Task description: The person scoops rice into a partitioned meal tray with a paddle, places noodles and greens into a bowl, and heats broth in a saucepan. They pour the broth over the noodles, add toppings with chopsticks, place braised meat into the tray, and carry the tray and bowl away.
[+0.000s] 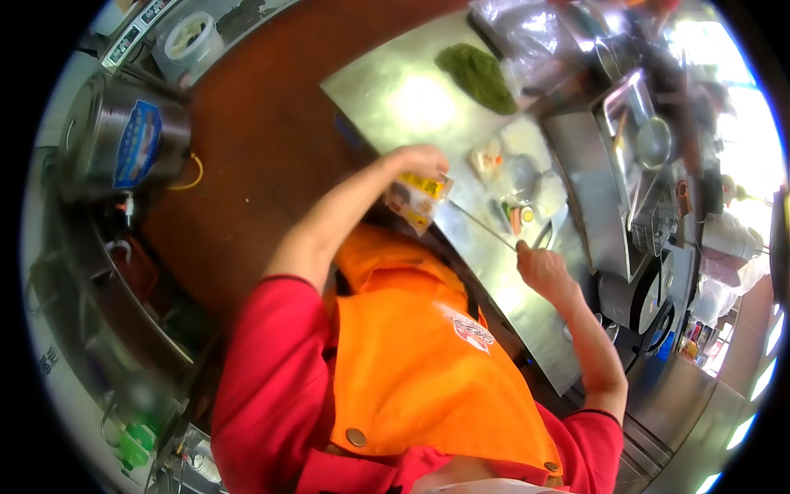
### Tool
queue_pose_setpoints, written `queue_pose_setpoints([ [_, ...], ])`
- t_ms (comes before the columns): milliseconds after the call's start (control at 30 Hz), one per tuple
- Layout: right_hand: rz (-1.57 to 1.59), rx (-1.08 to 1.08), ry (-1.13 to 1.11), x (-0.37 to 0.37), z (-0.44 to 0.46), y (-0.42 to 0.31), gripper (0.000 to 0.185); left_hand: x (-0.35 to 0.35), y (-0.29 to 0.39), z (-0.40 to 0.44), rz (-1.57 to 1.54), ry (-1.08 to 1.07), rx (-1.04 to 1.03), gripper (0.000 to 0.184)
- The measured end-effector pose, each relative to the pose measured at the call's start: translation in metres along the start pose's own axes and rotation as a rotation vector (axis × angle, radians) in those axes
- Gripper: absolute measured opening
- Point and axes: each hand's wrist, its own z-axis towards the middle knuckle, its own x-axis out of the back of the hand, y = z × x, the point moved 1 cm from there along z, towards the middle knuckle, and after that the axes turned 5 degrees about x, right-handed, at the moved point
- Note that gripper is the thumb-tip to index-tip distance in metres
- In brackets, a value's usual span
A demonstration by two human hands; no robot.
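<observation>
My left hand (421, 160) is closed on the top of a printed yellow-and-white packet (413, 200), which hangs just off the near edge of the metal worktable (370, 81). My right hand (543, 272) grips a long thin tool (484, 225) over the tabletop. The tool's far end meets the packet's side or lies just in front of it; which one, I cannot tell. Its kind is not clear, though it may be a blade seen edge-on. Beyond my hands lie small jars (518, 217) and a clear round container (520, 176).
A green bundle (477, 78) and clear plastic bags (531, 37) lie on the table's far part. Metal racks with a strainer (655, 142) stand on the right. Behind on the left are a large steel pot (90, 136) and a white bucket (192, 39).
</observation>
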Motion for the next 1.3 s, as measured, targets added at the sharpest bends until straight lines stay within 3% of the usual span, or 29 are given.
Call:
queue_pose_setpoints([
  [167,0.438,-0.119,0.409,-0.054,-0.048,-0.014,0.021,-0.006,-0.009,-0.010,-0.019,0.021,0.003,0.024],
  [233,0.523,-0.319,0.436,-0.070,-0.084,-0.014,0.028,0.001,0.003,-0.012,-0.026,0.030,0.016,0.025],
  [333,0.559,-0.469,0.658,-0.149,-0.134,-0.012,0.035,0.009,0.013,-0.040,-0.039,0.036,0.021,0.024],
  [433,0.595,-0.759,0.557,-0.197,-0.169,-0.002,0.038,0.019,0.026,-0.059,-0.088,-0.017,0.035,0.021],
  [567,0.425,-0.743,0.649,-0.270,-0.173,0.032,0.050,0.046,0.065,-0.089,-0.115,-0.003,0.080,0.018],
  [633,0.461,-0.777,0.701,-0.279,-0.164,0.040,0.052,0.056,0.084,-0.098,-0.224,0.026,0.157,0.018],
  [733,0.658,-0.812,0.611,-0.268,-0.138,0.060,0.046,0.070,0.110,-0.093,-0.126,0.109,0.075,0.019],
  [833,0.387,-0.737,0.616,-0.256,-0.108,0.060,0.041,0.075,0.136,-0.090,-0.102,0.142,0.082,0.019],
  [867,0.501,-0.679,0.710,-0.221,-0.093,0.050,0.032,0.073,0.143,-0.089,-0.102,0.145,0.080,0.019],
  [933,0.831,-0.275,0.965,-0.122,-0.052,0.017,0.033,0.069,0.151,-0.086,-0.103,0.151,0.075,0.019],
  [1000,1.081,0.030,1.094,-0.047,-0.005,-0.009,0.041,0.067,0.153,-0.080,-0.064,0.155,0.087,0.019],
  [1033,1.094,0.141,1.041,-0.030,0.020,-0.014,0.043,0.068,0.152,-0.077,-0.045,0.157,0.093,0.020],
  [1067,1.052,0.167,0.976,-0.003,0.028,-0.020,0.042,0.065,0.149,-0.071,-0.095,0.158,0.125,0.021],
  [1167,1.399,0.246,0.854,-0.024,0.094,-0.031,0.033,0.059,0.134,-0.060,-0.227,0.154,0.181,0.025],
  [1300,1.500,0.180,0.825,-0.025,0.126,-0.028,0.024,0.068,0.130,-0.049,-0.290,0.133,0.168,0.030],
])
